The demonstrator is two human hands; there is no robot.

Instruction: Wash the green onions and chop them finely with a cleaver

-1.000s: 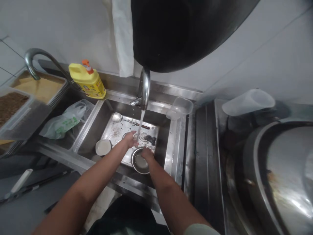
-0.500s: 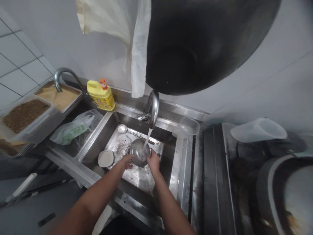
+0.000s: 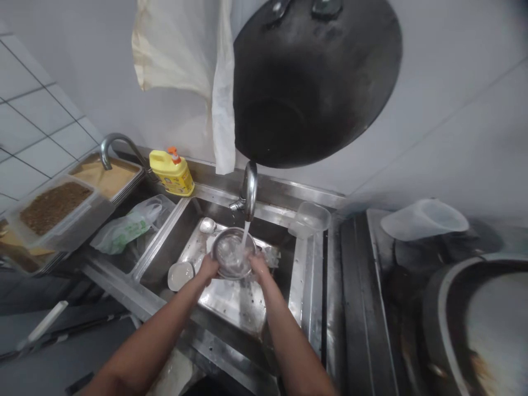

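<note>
Water runs from the curved faucet into a round metal bowl above the sink. My left hand grips the bowl's left rim, and my right hand closes on its right side. Below the bowl, a metal tray lies in the basin. A ladle rests on the tray behind the bowl, its handle mostly hidden. Left of my left hand sits a small white dish.
A yellow soap bottle stands behind the sink. To the left are a plastic bag and a tub of brown granules. A clear container sits at the right rim. A large wok hangs above; a big pot stands right.
The bowl has come up toward the faucet and now holds churning water. My left hand has closed on its rim. The view has shifted, showing more of the wok.
</note>
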